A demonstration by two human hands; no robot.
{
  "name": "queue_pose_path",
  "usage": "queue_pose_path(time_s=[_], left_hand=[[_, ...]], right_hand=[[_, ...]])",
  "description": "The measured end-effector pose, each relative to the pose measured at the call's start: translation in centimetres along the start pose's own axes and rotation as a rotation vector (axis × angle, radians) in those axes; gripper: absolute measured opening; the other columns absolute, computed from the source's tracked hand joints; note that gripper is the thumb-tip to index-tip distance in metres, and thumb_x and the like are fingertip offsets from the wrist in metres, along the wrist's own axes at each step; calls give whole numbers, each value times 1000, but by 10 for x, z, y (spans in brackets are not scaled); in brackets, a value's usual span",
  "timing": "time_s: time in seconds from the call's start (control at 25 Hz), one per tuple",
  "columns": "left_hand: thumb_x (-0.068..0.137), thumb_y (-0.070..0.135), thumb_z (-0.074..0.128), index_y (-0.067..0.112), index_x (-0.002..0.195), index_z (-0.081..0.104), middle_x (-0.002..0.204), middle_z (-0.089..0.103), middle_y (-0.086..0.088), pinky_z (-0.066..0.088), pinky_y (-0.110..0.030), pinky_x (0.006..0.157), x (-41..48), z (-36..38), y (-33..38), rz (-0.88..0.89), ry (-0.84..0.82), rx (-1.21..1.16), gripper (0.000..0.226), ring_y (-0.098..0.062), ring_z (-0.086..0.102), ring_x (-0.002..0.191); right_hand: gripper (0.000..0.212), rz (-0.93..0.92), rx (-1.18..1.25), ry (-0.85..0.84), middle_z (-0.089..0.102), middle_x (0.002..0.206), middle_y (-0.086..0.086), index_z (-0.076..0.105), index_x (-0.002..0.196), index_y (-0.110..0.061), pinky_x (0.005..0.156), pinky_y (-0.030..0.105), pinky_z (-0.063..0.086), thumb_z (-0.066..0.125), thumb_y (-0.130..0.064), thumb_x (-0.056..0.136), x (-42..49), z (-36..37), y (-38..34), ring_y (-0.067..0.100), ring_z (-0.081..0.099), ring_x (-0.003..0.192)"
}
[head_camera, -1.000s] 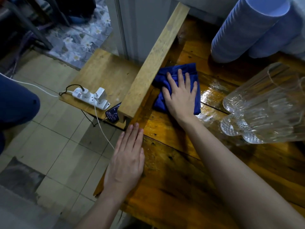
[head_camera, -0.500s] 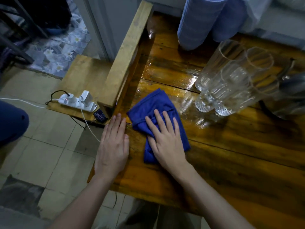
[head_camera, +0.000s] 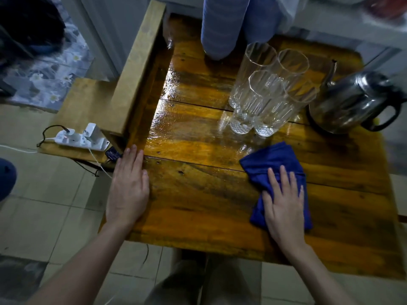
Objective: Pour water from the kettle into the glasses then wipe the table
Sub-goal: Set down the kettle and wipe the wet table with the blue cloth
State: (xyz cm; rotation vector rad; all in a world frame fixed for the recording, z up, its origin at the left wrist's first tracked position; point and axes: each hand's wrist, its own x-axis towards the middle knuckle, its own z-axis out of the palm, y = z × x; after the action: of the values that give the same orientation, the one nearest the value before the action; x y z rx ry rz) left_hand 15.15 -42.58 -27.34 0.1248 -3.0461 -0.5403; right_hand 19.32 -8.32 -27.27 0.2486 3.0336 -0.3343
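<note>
A wet, glossy wooden table (head_camera: 198, 194) fills the middle of the view. My right hand (head_camera: 284, 203) lies flat on a crumpled blue cloth (head_camera: 273, 164) at the table's near right, fingers spread and pressing it down. My left hand (head_camera: 128, 186) rests flat on the table's near left edge, holding nothing. Three tall clear glasses (head_camera: 268, 93) stand bunched together behind the cloth. To their right sits a steel kettle (head_camera: 350, 102) with a black handle, its spout pointing at the glasses.
A raised wooden beam (head_camera: 138, 69) borders the table's left side. Beyond it, a low shelf holds a white power strip (head_camera: 81, 137) with plugs and cables. Blue stacked cups (head_camera: 220, 27) stand at the table's back. Tiled floor lies to the left and below.
My right hand has slid the blue cloth from the far left of the table, toward me and then across to the near right. My left hand stays on the left edge.
</note>
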Motion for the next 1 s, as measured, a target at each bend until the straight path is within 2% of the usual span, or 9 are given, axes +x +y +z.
queue_pose_path(time_s=[0.12, 0.32, 0.4, 0.48, 0.64, 0.76, 1.0], left_hand=[[97, 26, 30, 7, 147, 31, 156, 27, -9, 18, -41, 120, -1, 1, -1, 24, 19, 13, 53, -19, 20, 146], [97, 25, 29, 3, 146, 32, 154, 30, -14, 18, -43, 119, -1, 3, 0, 36, 24, 91, 54, -24, 24, 145], [97, 25, 28, 3, 145, 33, 153, 33, -16, 18, -44, 119, -3, 3, 3, 143, -15, 161, 53, -27, 27, 143], [99, 26, 25, 4, 146, 32, 153, 33, -15, 17, -43, 119, -4, 1, 7, 266, -57, 220, 52, -26, 27, 143], [100, 27, 25, 5, 147, 31, 155, 30, -11, 15, -39, 120, -7, -2, 30, 250, -62, 132, 52, -21, 23, 145], [100, 32, 22, 10, 150, 25, 158, 22, -6, 11, -38, 121, -13, 7, 54, 279, -130, 36, 54, -15, 14, 147], [100, 35, 25, 13, 151, 21, 159, 18, -4, 7, -36, 121, -11, 27, 100, 365, -176, 24, 56, -12, 7, 148]], right_hand=[[59, -30, -13, 29, 21, 162, 7, 29, 152, -24, 119, 55, 16, 27, -45, 97, 0, 8, -38, 31, 13, 149], [62, -347, 1, -69, 17, 163, 7, 23, 153, -27, 119, 55, 12, 32, -49, 96, -12, 28, -132, 30, 8, 150], [64, -427, 2, -85, 17, 163, 8, 22, 153, -26, 119, 55, 14, 35, -49, 95, -15, 33, -152, 30, 8, 150], [64, -443, 16, -85, 17, 163, 8, 22, 153, -26, 120, 53, 15, 35, -48, 95, -14, 36, -151, 30, 9, 150], [62, -448, 48, -90, 13, 164, 6, 20, 154, -28, 120, 50, 15, 34, -45, 96, -17, 36, -131, 27, 5, 151], [62, -407, 58, -79, 13, 164, 4, 21, 154, -29, 121, 48, 14, 36, -44, 95, -20, 31, -112, 25, 6, 151], [61, -276, 45, -3, 19, 162, 3, 25, 153, -29, 119, 44, 10, 38, -42, 94, -21, 17, -42, 25, 12, 150]])
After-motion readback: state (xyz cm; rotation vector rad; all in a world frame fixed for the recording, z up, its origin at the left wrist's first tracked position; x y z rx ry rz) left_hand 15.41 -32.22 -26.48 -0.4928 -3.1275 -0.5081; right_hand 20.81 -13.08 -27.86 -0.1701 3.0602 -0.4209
